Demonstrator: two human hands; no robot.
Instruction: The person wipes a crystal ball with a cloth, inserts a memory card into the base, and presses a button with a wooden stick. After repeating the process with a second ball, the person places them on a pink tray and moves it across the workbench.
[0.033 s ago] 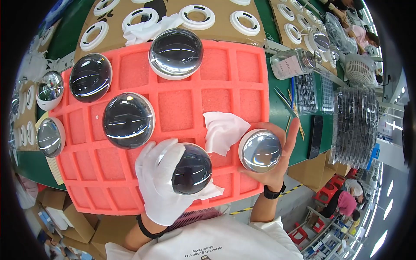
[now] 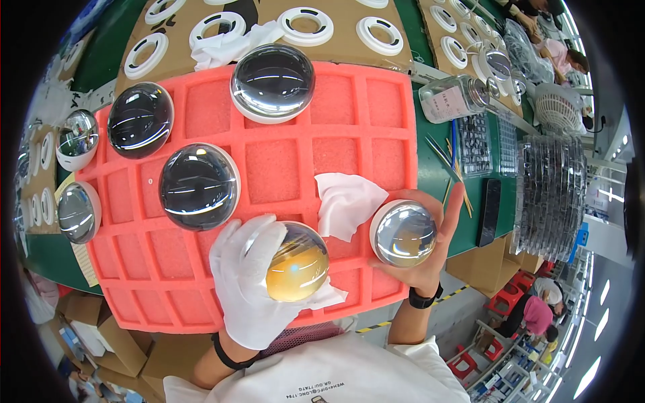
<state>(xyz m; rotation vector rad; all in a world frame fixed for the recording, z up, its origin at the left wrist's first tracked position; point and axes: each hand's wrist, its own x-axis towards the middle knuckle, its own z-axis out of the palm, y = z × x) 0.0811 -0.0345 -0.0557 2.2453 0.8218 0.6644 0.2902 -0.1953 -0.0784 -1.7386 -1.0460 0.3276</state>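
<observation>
My left hand (image 2: 248, 295), in a white glove, is closed round a glossy glass dome (image 2: 297, 269). The dome shows a yellow-amber inside with a small pale blue spot. A white cloth (image 2: 328, 296) pokes out beneath it. My bare right hand (image 2: 430, 255) grips a clear glass dome with a white rim (image 2: 405, 233), one finger pointing up and away. Between the two, another white cloth (image 2: 346, 205) lies on the pink foam tray (image 2: 306, 149). Left and beyond stand dark domes with white rims, the nearest dome (image 2: 199, 187) just past my left hand.
White rings (image 2: 306, 27) lie on cardboard at the back. To the right are a glass jar (image 2: 453, 99), thin sticks (image 2: 451, 164), a black phone-like slab (image 2: 490, 212) and stacked clear trays (image 2: 549, 195). Two domes (image 2: 78, 212) sit at the left edge. Other people work farther off.
The dome in my left hand has turned from dark to yellow-amber inside. A faint warm reflection now shows in the right-hand dome. Both hands stay in place.
</observation>
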